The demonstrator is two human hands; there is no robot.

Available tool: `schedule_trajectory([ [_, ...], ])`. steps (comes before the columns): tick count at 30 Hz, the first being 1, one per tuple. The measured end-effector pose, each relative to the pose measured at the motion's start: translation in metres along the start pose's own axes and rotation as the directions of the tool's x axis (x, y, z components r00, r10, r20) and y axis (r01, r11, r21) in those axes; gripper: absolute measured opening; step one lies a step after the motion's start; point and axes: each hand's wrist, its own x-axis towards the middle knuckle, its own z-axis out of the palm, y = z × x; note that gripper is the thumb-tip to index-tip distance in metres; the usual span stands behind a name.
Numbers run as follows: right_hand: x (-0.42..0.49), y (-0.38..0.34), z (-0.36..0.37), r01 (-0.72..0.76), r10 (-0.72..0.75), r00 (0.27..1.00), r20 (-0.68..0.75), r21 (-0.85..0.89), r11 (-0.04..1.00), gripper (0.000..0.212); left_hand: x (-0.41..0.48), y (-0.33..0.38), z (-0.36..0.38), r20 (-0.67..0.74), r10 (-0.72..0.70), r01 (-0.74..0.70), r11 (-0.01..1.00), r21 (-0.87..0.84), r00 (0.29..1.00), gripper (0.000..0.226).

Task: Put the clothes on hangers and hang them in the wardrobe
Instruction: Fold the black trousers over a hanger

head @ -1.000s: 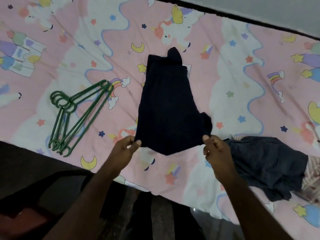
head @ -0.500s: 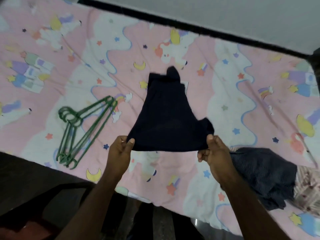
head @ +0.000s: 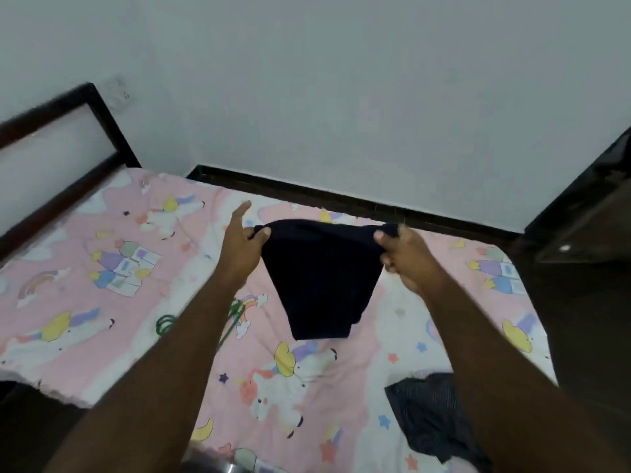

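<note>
The dark navy garment is up in the air now. A moment ago most of it lay flat on the bed and only its near edge was raised. Now it hangs free above the pink unicorn bedsheet, and its bottom end dangles down without touching.

The left hand pinches the top edge at the 9 o'clock corner, thumb on the cloth and one finger pointing up. The right hand has its fingers curled tight round the top edge at the 3 o'clock corner. So both grips are narrow and holding the cloth, stretched wide between them.

The green hangers lie on the bed at about 8 o'clock from the garment. The left arm hides most of them. Another dark striped garment sits in a heap on the bed at 5 o'clock. A dark piece of furniture stands at 3 o'clock. It may be the wardrobe, but I cannot tell.

I think lifting it like this lets the person see its shape and shake it straight. No hanger is in it yet. One hand will likely have to let go to fetch a hanger, and the cloth may then flop or bunch up.
</note>
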Motion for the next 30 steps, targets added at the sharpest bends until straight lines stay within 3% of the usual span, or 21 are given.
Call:
schedule_trajectory([
  [3, 0.000, -0.022, -0.011, 0.014, -0.016, 0.998, -0.063, -0.026, 1.000, 0.019, 0.004, 0.018, -0.004, -0.083, 0.026, -0.018, 0.995, 0.095, 0.996, 0.032],
  [6, -0.009, -0.020, -0.016, -0.011, 0.012, 1.000, -0.009, 0.108, 0.994, 0.018, 0.006, 0.031, -0.007, -0.138, 0.055, -0.040, 0.993, 0.110, 0.989, 0.016],
  [9, -0.013, -0.017, -0.014, -0.039, 0.046, 0.998, -0.033, 0.209, 0.977, 0.019, -0.001, 0.042, -0.005, -0.126, -0.017, 0.025, 0.998, 0.066, 0.992, 0.008],
  [12, -0.014, -0.023, -0.018, -0.078, 0.085, 0.990, -0.117, 0.062, 0.995, 0.022, -0.007, 0.050, -0.008, -0.105, -0.081, 0.084, 0.996, 0.026, 0.991, 0.007],
  [14, -0.018, -0.022, -0.023, -0.109, 0.105, 0.989, -0.105, -0.035, 0.993, 0.041, -0.008, 0.053, -0.009, -0.096, -0.101, 0.094, 0.993, -0.072, 0.990, 0.012],
  [16, -0.023, -0.018, -0.021, -0.121, 0.119, 0.992, -0.028, -0.093, 0.988, 0.046, -0.013, 0.044, -0.001, 0.015, -0.139, 0.140, 0.986, -0.086, 0.990, 0.006],
  [17, -0.026, -0.014, -0.018, -0.124, 0.125, 0.992, -0.004, -0.137, 0.983, 0.045, -0.018, 0.033, 0.008, 0.098, -0.183, 0.184, 0.983, 0.006, 0.978, 0.015],
  [19, -0.030, -0.006, -0.011, -0.123, 0.124, 0.992, -0.011, -0.199, 0.972, 0.038, -0.036, -0.002, 0.030, 0.230, -0.346, 0.306, 0.932, 0.193, 0.910, 0.053],
  [21, -0.035, 0.003, -0.005, -0.129, 0.124, 0.991, -0.040, -0.180, 0.975, 0.029, -0.054, -0.039, 0.043, 0.101, -0.491, 0.457, 0.856, 0.240, 0.866, 0.080],
  [23, -0.041, 0.010, -0.002, -0.126, 0.118, 0.991, -0.065, -0.142, 0.982, 0.025, -0.071, -0.075, 0.045, -0.032, -0.649, 0.642, 0.743, 0.190, 0.760, 0.095],
  [25, -0.047, 0.015, -0.004, -0.115, 0.106, 0.991, -0.077, -0.130, 0.985, 0.024, -0.090, -0.101, 0.050, 0.154, -0.797, 0.795, 0.600, 0.090, 0.584, 0.099],
  [27, -0.051, 0.016, -0.009, -0.115, 0.104, 0.990, -0.098, -0.115, 0.987, 0.022, -0.108, -0.116, 0.065, 0.404, -0.784, 0.871, 0.486, -0.074, 0.471, 0.095],
  [30, -0.054, 0.015, -0.018, -0.112, 0.099, 0.988, -0.118, -0.106, 0.988, 0.016, -0.124, -0.120, 0.094, 0.458, -0.718, 0.831, 0.548, -0.091, 0.524, 0.081],
])
